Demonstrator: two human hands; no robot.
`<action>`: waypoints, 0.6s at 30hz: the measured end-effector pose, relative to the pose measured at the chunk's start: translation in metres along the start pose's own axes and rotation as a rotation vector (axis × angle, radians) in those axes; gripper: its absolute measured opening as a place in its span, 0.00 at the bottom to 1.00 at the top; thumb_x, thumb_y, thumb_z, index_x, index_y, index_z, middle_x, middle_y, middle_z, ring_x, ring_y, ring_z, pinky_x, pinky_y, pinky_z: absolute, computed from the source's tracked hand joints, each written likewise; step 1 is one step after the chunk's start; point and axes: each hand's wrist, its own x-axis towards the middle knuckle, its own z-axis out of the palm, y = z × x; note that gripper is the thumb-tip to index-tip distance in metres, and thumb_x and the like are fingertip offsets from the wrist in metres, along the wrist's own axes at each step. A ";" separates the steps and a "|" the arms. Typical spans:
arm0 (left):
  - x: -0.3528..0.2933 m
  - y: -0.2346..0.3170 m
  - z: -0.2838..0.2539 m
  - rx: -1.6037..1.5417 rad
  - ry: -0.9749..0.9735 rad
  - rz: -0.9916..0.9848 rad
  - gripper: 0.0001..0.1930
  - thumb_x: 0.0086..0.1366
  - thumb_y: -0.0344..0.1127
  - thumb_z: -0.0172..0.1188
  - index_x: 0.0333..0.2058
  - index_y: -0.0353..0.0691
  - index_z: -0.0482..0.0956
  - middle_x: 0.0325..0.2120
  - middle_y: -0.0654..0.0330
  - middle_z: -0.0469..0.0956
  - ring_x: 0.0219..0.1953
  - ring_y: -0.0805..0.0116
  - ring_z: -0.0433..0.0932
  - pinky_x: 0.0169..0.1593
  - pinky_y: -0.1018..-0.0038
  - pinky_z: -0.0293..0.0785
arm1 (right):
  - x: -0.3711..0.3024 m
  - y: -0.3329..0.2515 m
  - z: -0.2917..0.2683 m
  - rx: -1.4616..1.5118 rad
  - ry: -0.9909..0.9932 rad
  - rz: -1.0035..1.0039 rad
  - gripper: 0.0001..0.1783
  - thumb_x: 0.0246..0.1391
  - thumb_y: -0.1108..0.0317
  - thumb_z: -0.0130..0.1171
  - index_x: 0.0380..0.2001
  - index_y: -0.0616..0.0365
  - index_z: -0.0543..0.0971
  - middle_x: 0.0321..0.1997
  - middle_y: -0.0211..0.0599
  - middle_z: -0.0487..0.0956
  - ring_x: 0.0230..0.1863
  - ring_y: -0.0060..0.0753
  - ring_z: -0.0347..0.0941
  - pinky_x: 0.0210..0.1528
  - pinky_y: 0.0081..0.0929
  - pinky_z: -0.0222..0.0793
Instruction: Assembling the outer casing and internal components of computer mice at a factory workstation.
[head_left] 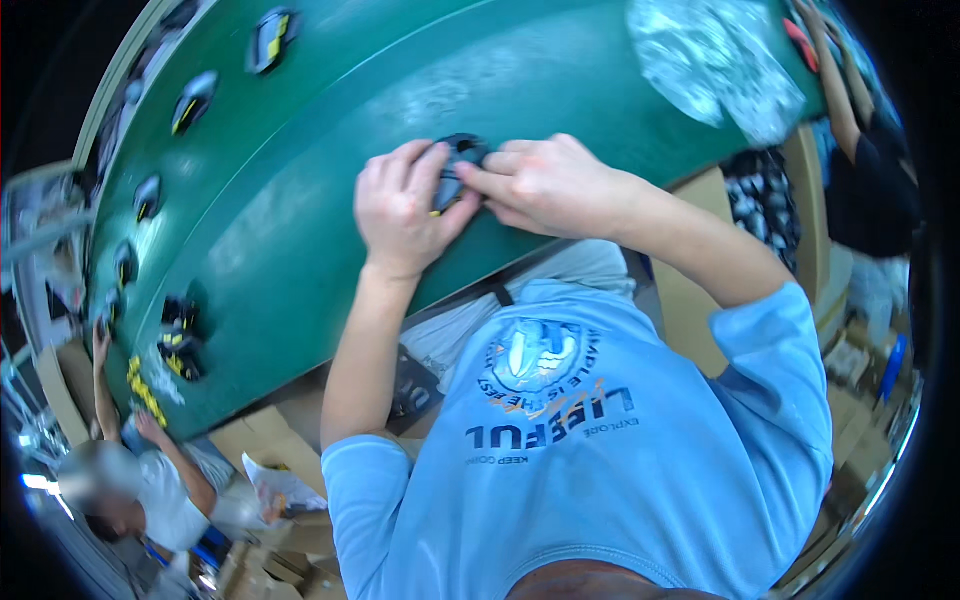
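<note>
Both my hands close around a small dark grey and black plastic part with a yellow edge (465,147) at the near side of the green work surface (330,200). My left hand (402,210) grips its left side, fingers curled over the top and thumb toward the near end. From the right, my right hand (545,188) holds the part in bent fingers, its thumb against the upper face. Much of the part is hidden under my fingers, and its exact kind cannot be made out.
Similar grey parts with yellow trim (272,42) lie spaced along the left. Black and yellow parts (182,345) and small yellow pieces (145,390) sit near a co-worker (165,490). At right are clear plastic bags (715,65), a carton of dark parts (762,205) and another person (870,190).
</note>
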 end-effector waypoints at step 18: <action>-0.015 -0.011 -0.005 0.033 -0.072 0.039 0.29 0.62 0.36 0.77 0.59 0.33 0.78 0.53 0.47 0.81 0.52 0.45 0.78 0.57 0.53 0.74 | -0.456 0.135 -0.006 -0.354 0.042 1.358 0.20 0.57 0.53 0.73 0.49 0.51 0.89 0.41 0.43 0.90 0.45 0.51 0.87 0.54 0.44 0.80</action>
